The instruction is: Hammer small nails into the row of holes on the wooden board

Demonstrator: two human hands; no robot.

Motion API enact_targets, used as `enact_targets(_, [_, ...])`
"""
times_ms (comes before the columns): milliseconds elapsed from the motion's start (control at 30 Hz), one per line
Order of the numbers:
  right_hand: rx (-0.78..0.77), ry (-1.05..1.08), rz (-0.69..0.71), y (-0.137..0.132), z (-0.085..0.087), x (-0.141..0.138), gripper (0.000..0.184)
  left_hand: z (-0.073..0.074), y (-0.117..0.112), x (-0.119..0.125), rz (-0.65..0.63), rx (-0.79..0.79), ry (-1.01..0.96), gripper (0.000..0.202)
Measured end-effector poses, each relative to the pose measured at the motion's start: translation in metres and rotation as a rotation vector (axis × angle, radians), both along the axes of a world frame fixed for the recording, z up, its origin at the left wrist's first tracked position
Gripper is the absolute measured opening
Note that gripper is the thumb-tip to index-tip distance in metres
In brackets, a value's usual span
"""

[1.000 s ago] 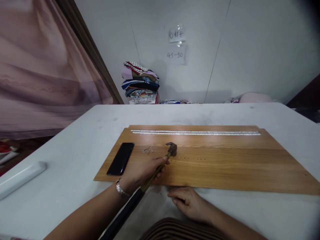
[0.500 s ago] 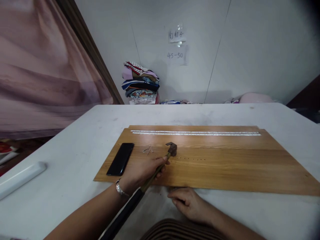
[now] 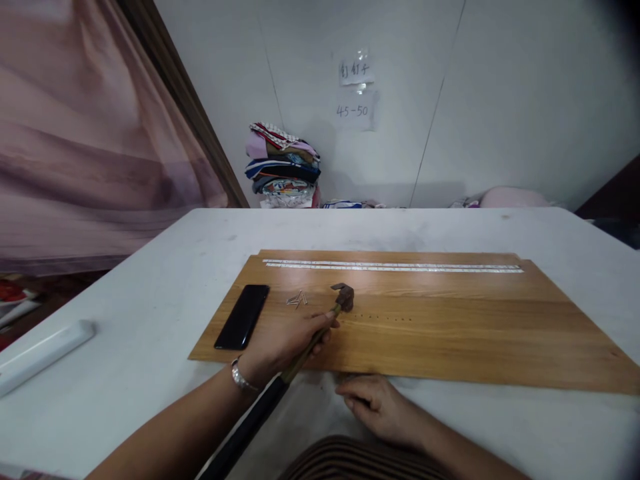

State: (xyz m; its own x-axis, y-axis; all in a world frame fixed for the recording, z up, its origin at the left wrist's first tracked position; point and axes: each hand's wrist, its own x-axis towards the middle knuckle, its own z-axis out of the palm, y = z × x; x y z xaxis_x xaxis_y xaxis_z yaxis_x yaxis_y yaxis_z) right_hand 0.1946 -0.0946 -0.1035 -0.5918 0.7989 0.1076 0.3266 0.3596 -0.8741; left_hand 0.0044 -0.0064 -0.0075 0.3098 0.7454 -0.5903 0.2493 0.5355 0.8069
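Observation:
My left hand (image 3: 305, 337) is wrapped round the neck of a claw hammer (image 3: 346, 298), close below its rusty head. The hammer's head is over the wooden board (image 3: 475, 333), and its dark grip slants down toward my body. My right hand (image 3: 375, 403) rests on the white table at the board's near edge, its fingers loosely curled with nothing visible in them. A row of small dark nail heads or holes (image 3: 377, 317) runs rightward from the hammer. Several loose nails (image 3: 298, 299) lie in a small pile beyond my left hand.
A black phone (image 3: 242, 317) lies on the board's left part. Two white measuring strips (image 3: 395, 267) run along its far side. On the white table (image 3: 150, 300), a long white object (image 3: 45, 353) lies at the left. Folded clothes (image 3: 283, 167) are stacked behind the table.
Both hands and the hammer stay practically where they were. The view has shifted very slightly.

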Motion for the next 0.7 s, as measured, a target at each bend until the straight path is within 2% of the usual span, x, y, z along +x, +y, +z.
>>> enact_targets(700, [0.01, 0.003, -0.004, 0.0009, 0.0029, -0.0004, 0.031, 0.0004, 0.0008, 0.0005, 0.004, -0.013, -0.007, 0.05])
